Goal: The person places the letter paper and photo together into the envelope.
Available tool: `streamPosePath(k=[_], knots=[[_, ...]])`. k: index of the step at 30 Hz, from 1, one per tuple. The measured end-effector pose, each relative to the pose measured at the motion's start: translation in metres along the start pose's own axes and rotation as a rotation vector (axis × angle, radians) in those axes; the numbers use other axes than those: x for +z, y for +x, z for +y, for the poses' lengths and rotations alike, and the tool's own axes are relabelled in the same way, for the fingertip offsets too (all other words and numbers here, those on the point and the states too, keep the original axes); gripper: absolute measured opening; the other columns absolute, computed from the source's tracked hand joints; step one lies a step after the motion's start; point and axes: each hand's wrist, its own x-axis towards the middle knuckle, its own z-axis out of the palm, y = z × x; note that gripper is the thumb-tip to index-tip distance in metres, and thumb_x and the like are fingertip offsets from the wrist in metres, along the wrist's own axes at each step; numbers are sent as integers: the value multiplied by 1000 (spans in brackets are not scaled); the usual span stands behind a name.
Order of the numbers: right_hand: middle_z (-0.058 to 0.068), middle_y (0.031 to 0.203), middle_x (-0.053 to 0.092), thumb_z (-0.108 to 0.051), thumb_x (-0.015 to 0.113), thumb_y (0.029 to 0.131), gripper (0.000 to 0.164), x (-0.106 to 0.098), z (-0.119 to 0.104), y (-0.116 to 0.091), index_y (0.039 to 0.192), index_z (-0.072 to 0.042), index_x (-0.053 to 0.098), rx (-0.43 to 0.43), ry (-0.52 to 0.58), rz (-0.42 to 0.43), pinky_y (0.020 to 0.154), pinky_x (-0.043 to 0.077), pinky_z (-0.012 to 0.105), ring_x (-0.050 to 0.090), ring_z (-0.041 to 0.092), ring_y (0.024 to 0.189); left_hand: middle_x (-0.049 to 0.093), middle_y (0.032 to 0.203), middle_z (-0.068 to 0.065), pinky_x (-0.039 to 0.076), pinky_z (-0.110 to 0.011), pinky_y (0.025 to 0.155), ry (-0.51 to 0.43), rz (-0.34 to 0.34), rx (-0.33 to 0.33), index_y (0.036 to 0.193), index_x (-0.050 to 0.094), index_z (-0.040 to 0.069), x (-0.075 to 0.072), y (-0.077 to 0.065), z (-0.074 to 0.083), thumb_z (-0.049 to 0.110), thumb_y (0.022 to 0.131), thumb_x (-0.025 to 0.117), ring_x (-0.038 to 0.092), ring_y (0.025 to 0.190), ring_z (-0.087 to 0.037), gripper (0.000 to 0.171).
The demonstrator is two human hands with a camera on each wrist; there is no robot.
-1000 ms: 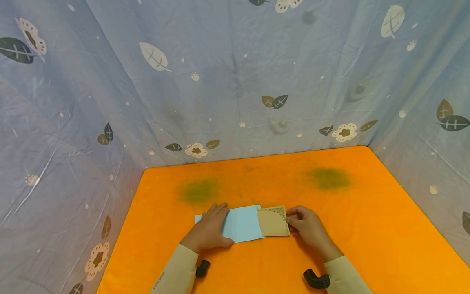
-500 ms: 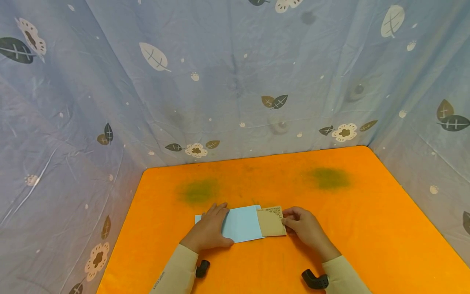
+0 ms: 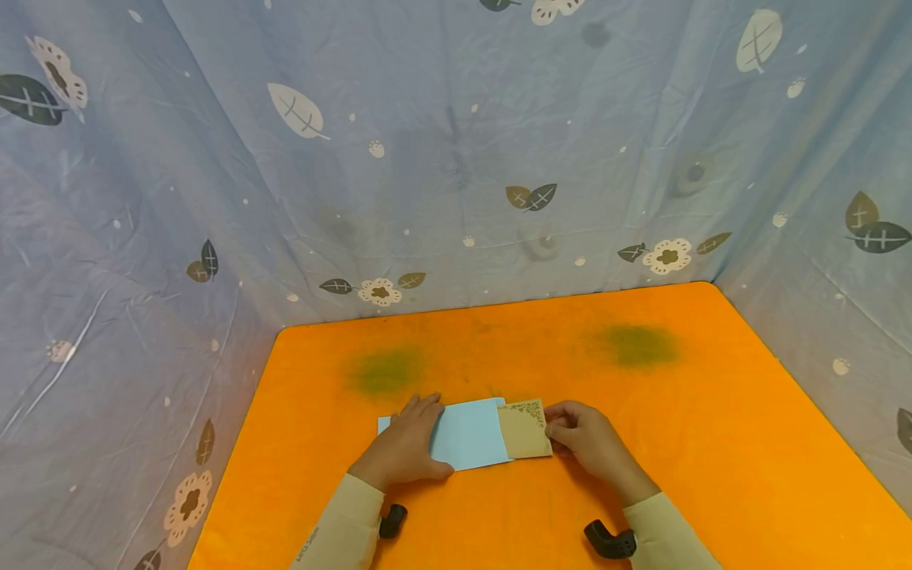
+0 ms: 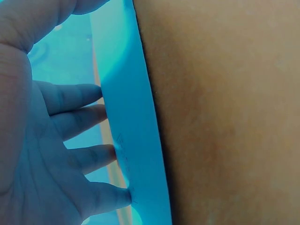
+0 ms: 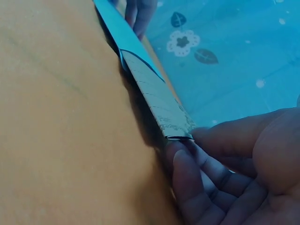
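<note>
A light blue envelope (image 3: 466, 433) lies flat on the orange table (image 3: 641, 412). A tan card (image 3: 525, 428) with a dark lace pattern at one corner sticks out of its right end. My left hand (image 3: 404, 445) rests flat on the envelope's left part with straight fingers (image 4: 79, 126) against the blue paper (image 4: 133, 140). My right hand (image 3: 580, 438) pinches the card's right edge; in the right wrist view the fingertips (image 5: 185, 157) close on the card's end (image 5: 161, 105), and the envelope (image 5: 119, 30) lies beyond.
Blue cloth with leaf and flower prints (image 3: 456, 158) walls the table on three sides. Two greenish stains (image 3: 388, 369) (image 3: 640, 345) mark the far half of the table. Black wrist mounts (image 3: 609, 542) show at both cuffs.
My right hand has slid the tan card a little to the left, deeper into the envelope, so less of it shows. The left hand has stayed put.
</note>
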Motion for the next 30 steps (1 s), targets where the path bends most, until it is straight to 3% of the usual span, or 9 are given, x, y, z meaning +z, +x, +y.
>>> streamPosePath(k=[30], knots=[[12, 93, 65, 5, 64, 106, 20, 19, -3, 5, 124, 8, 69, -1, -11, 42, 66, 61, 35, 67, 27, 76, 32, 175, -14, 27, -77, 118, -1, 13, 7, 163, 48, 5, 0, -1, -1, 49, 81, 90, 23, 160, -46, 102]])
